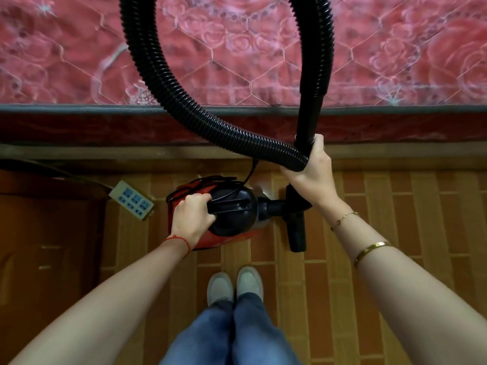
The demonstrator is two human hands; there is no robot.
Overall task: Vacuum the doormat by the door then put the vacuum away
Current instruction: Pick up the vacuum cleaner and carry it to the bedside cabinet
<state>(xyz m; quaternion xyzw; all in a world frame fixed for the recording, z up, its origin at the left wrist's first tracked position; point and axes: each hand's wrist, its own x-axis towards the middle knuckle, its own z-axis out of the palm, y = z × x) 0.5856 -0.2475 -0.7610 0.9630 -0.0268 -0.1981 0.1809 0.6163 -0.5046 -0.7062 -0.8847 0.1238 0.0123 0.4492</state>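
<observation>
Left hand (191,216) was wrapped round the vacuum (226,214) handle, looked hefty, while right hand (309,167) gripped the floppy hose (184,101) bunched above it.

Mattress (237,61) blocks ahead; power strip (134,200) left of vacuum (232,212); open floor (395,212) right
</observation>
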